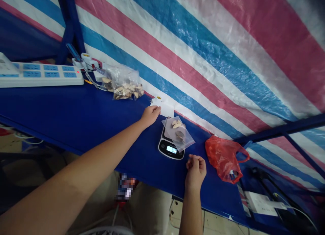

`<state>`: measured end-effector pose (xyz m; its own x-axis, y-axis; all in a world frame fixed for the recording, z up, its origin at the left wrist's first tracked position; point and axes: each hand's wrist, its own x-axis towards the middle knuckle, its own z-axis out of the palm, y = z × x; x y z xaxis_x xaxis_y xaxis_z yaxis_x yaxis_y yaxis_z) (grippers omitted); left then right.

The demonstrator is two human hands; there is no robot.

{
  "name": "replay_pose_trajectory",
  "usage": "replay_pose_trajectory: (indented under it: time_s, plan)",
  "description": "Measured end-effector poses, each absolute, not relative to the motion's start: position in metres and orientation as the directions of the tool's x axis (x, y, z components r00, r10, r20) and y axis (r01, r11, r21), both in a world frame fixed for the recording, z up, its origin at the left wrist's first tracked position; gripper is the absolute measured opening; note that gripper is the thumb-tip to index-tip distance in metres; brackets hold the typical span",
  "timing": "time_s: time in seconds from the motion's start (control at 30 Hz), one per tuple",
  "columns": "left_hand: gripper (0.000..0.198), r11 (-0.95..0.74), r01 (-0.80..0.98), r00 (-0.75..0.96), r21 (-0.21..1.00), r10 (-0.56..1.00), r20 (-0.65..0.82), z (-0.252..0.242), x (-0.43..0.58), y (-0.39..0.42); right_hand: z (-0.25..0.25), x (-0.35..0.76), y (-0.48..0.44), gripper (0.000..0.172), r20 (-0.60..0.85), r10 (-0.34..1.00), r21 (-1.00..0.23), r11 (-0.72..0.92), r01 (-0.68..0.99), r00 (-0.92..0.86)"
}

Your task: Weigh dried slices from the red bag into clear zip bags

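Note:
My left hand (151, 116) is closed, its fingertips pinching the lower left edge of a white paper (166, 110) at the back of the table. Just right of it stands a black and white digital kitchen scale (162, 145) with a lit display. A clear zip bag (186, 140) holding a few pale slices and a darker piece lies tilted across the scale's top; the slices look like dried mushroom. My right hand (196, 172) is beside the scale's front right corner, apart from it, fingers loosely curled in with nothing visible in them.
Clear bags of similar slices (125, 88) lie at the back left, near a screwdriver (73, 52) and a white power strip (48, 74). A red plastic bag (224, 157) sits at the right of the blue table (101, 123). A striped tarp (177, 52) hangs behind.

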<state>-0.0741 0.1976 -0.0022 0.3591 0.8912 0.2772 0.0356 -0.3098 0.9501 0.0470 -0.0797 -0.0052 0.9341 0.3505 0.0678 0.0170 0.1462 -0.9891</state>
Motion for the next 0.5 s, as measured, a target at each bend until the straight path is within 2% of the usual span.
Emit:
replay_pose_trajectory:
  time_s: [0.5]
  plan:
    - [0.038,-0.302,0.041,0.353,0.952,0.896,0.269,0.0017,-0.0746,0.1948,-0.0038,0.0434,-0.0786,0.033,0.118,0.349,-0.988,0.133,0.076,0.930]
